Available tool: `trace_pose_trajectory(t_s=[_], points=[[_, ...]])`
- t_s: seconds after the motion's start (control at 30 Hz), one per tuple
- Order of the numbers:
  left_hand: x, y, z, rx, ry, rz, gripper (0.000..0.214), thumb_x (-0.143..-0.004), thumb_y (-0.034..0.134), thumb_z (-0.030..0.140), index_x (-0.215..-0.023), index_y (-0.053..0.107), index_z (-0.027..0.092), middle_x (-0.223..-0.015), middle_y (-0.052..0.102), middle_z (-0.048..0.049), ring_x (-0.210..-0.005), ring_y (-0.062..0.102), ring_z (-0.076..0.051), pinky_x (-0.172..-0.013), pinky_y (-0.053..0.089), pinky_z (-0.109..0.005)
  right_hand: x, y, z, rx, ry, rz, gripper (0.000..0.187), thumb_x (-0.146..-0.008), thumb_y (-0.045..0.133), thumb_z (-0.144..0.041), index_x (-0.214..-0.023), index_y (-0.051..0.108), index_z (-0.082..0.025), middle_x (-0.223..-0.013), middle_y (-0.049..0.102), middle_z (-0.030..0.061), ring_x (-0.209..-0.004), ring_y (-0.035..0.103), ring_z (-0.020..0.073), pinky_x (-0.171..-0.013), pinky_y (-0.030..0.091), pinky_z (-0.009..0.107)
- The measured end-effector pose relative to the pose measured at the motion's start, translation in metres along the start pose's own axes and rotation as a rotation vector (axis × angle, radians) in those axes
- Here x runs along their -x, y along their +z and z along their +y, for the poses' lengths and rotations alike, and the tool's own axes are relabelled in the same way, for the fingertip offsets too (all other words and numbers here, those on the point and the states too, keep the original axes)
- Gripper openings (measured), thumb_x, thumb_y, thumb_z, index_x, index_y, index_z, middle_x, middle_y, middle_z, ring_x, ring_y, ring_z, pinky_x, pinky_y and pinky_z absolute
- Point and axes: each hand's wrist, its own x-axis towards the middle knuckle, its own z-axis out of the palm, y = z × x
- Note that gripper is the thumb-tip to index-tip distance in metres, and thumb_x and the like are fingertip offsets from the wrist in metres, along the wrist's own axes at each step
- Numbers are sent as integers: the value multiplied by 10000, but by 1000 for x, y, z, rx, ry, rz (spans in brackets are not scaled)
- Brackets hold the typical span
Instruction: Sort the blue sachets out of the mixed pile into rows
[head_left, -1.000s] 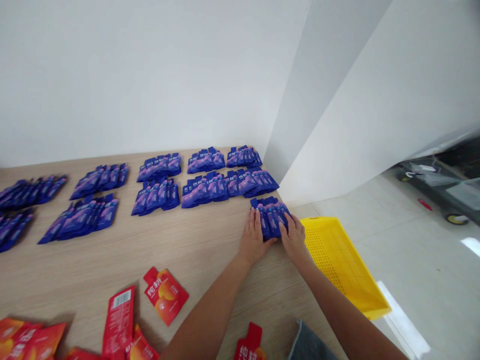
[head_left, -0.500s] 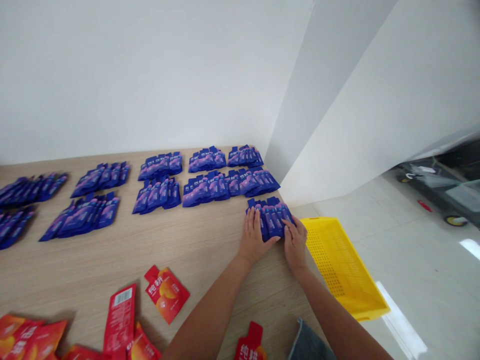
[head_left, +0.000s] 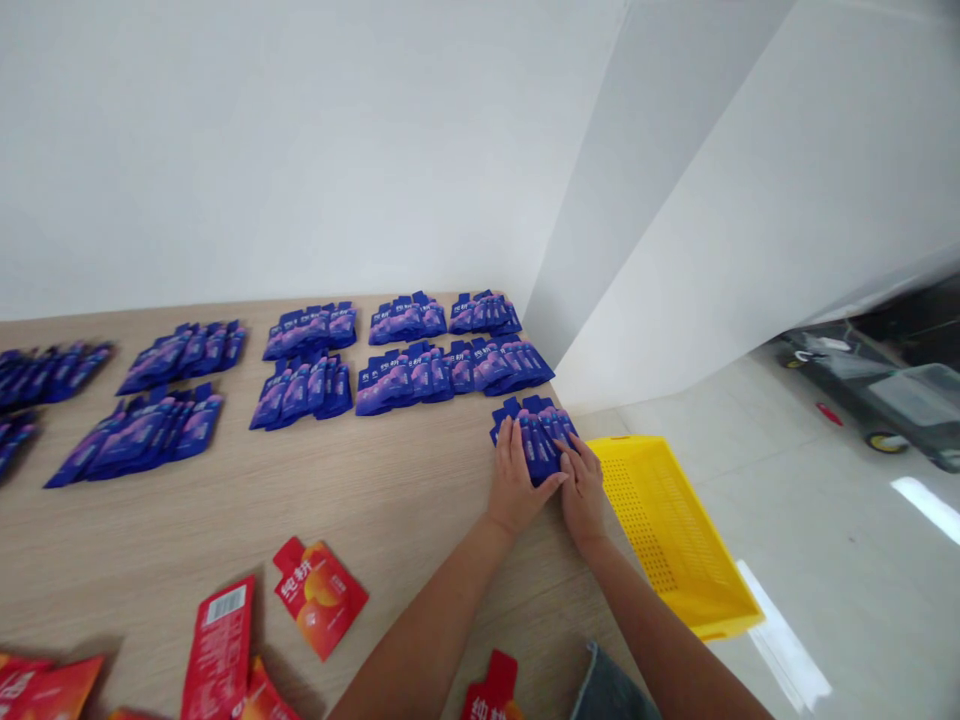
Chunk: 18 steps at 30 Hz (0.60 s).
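A small fan of blue pouches (head_left: 536,432) lies near the right edge of the wooden table (head_left: 375,500). My left hand (head_left: 514,482) rests flat on the fan's left side, fingers stretched out. Beside it, my right hand (head_left: 583,488) presses the fan's right side with its fingers together and extended. Both hands squeeze the pouches from the two sides.
Several more rows of blue pouches (head_left: 420,368) are laid out across the table up to the white wall. Red pouches (head_left: 319,594) lie scattered at the near left edge. A yellow perforated basket (head_left: 675,540) sits just right of the table over a glossy floor.
My right hand has slid left, closer to my left hand, narrowing the fan of blue pouches between them. The view has shifted slightly.
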Motion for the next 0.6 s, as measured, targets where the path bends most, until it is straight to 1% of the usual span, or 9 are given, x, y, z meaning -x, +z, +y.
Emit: trace_pose_trajectory(t_s=[0.1, 0.17, 0.23, 0.33, 0.4, 0.47, 0.6], points=[[-4, 9, 11, 20, 2, 32, 648, -931, 393, 423, -1456, 197, 98, -1532, 233, -207, -1447, 152, -270, -1163, 205, -510, 0, -1, 1, -30, 14, 5, 431, -968, 296, -383, -1190, 613, -193, -1302, 539, 118, -1232, 444, 227, -1073, 322, 505], [-8, 14, 15, 48, -29, 42, 521, -948, 308, 291, -1433, 279, 105, -1514, 299, -178, -1438, 196, -237, -1173, 200, -481, 0, -2, 1, -33, 16, 0, 427, -969, 298, -387, -1186, 615, -200, -1303, 541, 113, -1235, 445, 225, -1073, 324, 506], [-12, 17, 17, 84, -95, 60, 509, -913, 292, 182, -1418, 325, 131, -1501, 341, -145, -1427, 235, -216, -1179, 203, -464, 0, -2, 1, -39, 14, 0, 427, -970, 298, -386, -1191, 613, -200, -1308, 540, 113, -1237, 447, 223, -1073, 324, 506], [-16, 21, 17, 128, -169, 79, 567, -846, 300, 83, -1405, 352, 157, -1499, 347, -118, -1421, 254, -199, -1182, 211, -453, 1, -1, 1, -67, 26, 10, 430, -971, 297, -391, -1215, 597, -204, -1318, 539, 110, -1241, 450, 221, -1072, 325, 507], [-17, 20, 16, 142, -169, 83, 570, -834, 289, 56, -1388, 375, 161, -1492, 357, -113, -1415, 266, -188, -1182, 220, -442, 2, -1, 1, -79, 20, 16, 433, -968, 304, -403, -1234, 581, -202, -1323, 541, 114, -1247, 450, 225, -1070, 325, 513], [-16, 18, 15, 136, -165, 95, 535, -850, 308, 74, -1371, 391, 163, -1485, 362, -116, -1406, 286, -189, -1176, 238, -438, 2, -2, 0, -85, 4, 19, 442, -964, 309, -413, -1254, 563, -196, -1323, 544, 120, -1255, 448, 230, -1069, 325, 517], [-15, 13, 10, 61, -191, 120, 488, -868, 458, 205, -1350, 400, 151, -1464, 377, -153, -1381, 331, -241, -1143, 291, -476, 2, -3, 0, -84, -4, 15, 443, -961, 313, -419, -1266, 544, -196, -1321, 545, 124, -1255, 448, 237, -1061, 331, 519]])
